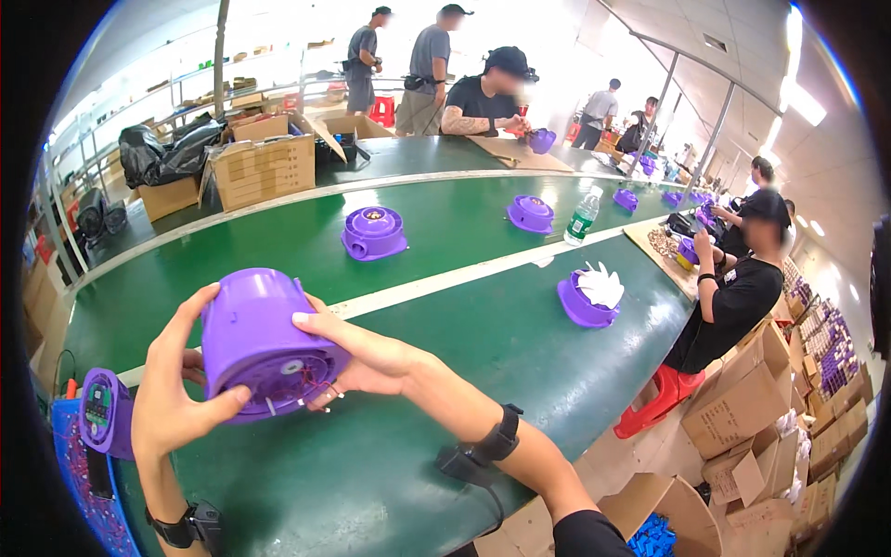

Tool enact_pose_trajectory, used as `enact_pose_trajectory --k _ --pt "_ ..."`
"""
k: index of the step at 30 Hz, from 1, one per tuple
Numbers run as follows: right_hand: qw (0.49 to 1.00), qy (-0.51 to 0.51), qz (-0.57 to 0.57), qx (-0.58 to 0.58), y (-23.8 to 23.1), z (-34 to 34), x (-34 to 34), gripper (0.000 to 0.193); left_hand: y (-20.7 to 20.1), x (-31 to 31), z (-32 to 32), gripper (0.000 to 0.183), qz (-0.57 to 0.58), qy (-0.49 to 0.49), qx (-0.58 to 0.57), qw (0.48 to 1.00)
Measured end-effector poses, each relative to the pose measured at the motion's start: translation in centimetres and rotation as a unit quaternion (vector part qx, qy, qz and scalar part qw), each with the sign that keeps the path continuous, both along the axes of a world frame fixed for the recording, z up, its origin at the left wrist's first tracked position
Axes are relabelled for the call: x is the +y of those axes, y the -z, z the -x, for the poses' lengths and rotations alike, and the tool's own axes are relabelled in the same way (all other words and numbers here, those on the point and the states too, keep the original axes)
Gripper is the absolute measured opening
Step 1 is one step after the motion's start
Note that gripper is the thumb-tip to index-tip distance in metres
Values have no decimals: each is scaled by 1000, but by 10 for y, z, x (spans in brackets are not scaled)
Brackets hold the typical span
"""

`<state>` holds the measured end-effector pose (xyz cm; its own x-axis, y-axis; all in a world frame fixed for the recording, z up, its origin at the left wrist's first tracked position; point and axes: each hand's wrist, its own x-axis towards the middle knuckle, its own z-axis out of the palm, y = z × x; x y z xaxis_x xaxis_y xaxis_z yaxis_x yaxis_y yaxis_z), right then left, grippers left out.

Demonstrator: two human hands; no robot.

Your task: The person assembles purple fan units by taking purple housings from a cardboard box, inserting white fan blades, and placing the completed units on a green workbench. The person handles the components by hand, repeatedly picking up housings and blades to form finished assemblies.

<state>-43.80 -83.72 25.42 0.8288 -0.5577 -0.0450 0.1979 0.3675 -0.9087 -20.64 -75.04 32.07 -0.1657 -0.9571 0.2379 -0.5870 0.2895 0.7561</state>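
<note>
Between my two hands is a purple plastic fan housing (258, 320), tilted above the green bench so that its open underside faces down toward me. Thin red wires and a round grey part show inside it. My left hand (176, 395) grips the left side, its thumb on the lower rim. My right hand (367, 353) is wrapped round the right side, thumb on top of the wall and other fingers beneath. Close to my left wrist, a purple part with a green circuit board (98, 405) rests at a blue tray (85, 483). Each wrist wears a black strap with a small device.
A purple housing with a white fan wheel (599, 288) sits on the bench, right. Purple housings (373, 232) stand along the green belt (445, 223), near a bottle (583, 218). Co-workers handle purple parts at right and across. Cartons (264, 172) stand far left; blue pieces fill a lower-right box.
</note>
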Motion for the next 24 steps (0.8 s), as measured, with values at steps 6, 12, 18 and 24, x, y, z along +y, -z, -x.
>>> enact_pose_trajectory --k 6,12,18,24 --pt "959 154 237 -12 -6 -1 -3 113 21 -13 -10 109 102 115 35 987" --pt "815 212 533 83 -18 -7 7 137 46 -33 -13 120 139 62 196 969" --pt "702 209 677 73 -13 5 1 135 25 -23 -14 124 220 131 53 965" --pt "653 242 718 11 -6 -10 -6 131 22 -17 -20 116 298 124 -17 946"
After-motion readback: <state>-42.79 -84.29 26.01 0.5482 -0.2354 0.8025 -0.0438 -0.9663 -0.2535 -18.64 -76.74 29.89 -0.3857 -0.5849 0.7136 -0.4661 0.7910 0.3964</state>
